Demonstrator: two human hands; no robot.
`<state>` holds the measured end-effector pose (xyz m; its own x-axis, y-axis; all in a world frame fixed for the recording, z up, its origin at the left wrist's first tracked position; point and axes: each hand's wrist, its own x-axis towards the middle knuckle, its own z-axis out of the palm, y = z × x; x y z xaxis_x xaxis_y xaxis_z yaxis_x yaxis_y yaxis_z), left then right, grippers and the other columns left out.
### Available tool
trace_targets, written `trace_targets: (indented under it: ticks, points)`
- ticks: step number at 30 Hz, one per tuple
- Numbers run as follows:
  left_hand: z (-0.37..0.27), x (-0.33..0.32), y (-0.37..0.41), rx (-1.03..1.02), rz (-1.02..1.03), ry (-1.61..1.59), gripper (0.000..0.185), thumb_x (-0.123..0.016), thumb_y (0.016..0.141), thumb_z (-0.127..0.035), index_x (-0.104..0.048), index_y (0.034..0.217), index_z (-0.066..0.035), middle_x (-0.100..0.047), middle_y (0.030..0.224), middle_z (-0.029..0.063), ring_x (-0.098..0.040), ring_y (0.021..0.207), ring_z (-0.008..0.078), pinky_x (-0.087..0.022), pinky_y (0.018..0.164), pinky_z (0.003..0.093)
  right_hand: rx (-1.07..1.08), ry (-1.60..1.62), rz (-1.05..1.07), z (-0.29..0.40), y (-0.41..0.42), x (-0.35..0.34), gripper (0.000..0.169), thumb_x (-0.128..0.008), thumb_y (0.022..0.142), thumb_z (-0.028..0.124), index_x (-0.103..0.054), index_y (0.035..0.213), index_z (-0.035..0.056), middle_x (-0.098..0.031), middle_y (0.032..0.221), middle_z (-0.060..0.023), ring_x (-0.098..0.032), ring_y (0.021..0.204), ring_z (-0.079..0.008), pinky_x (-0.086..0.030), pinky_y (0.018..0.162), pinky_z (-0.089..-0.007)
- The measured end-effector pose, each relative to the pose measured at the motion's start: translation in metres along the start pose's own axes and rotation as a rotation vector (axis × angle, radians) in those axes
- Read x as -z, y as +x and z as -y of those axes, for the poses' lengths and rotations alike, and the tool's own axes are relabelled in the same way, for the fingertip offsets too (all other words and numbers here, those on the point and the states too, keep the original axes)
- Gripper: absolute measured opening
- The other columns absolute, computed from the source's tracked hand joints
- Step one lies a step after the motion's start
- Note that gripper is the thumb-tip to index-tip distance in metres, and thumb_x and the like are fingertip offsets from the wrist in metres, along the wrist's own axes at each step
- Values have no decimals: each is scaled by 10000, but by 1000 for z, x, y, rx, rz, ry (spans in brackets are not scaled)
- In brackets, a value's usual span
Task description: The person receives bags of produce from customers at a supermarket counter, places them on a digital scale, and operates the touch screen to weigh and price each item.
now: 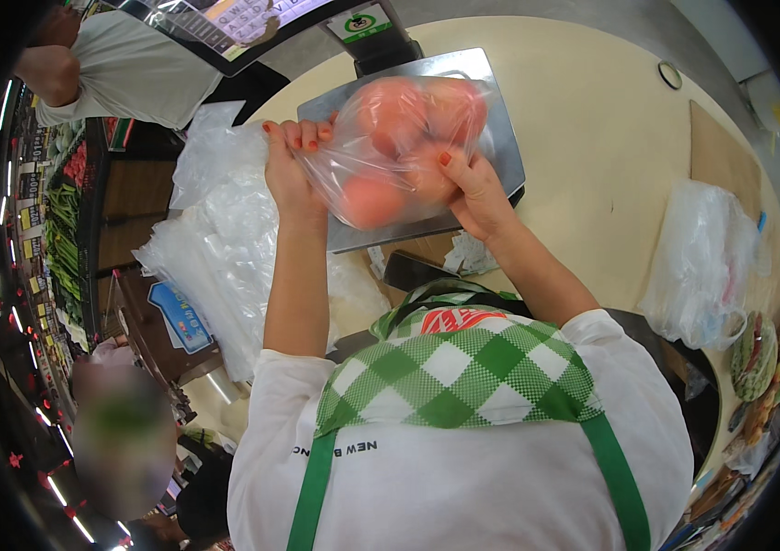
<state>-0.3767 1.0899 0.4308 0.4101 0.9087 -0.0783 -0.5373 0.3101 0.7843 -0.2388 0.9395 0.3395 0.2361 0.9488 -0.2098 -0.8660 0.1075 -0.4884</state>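
A clear plastic bag (390,158) with several round, reddish-orange fruits lies over the metal plate of a weighing scale (502,148). My left hand (298,165) grips the gathered, twisted end of the bag, on the left of the fruit. On the bag's lower right side, my right hand (476,193) holds it with the thumb on top, against one of the fruits. Whether the bag rests on the plate or is raised a little, I cannot tell.
Many clear plastic bags (224,220) are heaped left of the scale. A screen (245,27) stands behind it. A dark flat object (417,271) and paper slips (470,255) lie near my apron. More plastic bags (696,262) and a tape roll (670,75) are on the right. Other people stand at the left.
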Motion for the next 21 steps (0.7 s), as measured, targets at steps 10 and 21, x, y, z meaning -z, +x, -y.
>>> trace_targets:
  ticks: [10, 21]
  points:
    - [27, 29, 21, 23, -191, 92, 446, -290, 1021, -389, -476, 817, -38, -574, 965, 181, -539, 1010, 331, -394, 1004, 483, 127, -350, -38, 24, 39, 18, 658, -711, 786, 206, -371, 1317, 19, -511, 1220, -92, -521, 1099, -175, -431, 952, -330]
    - [35, 32, 15, 152, -290, 293, 539, -301, 1015, -415, -454, 1273, 33, -513, 1267, 165, -519, 1147, 272, -429, 983, 386, 359, -1162, -90, 42, 57, 16, 770, -722, 740, 328, -371, 1316, -44, -575, 1136, -252, -570, 1051, -383, -443, 910, -402]
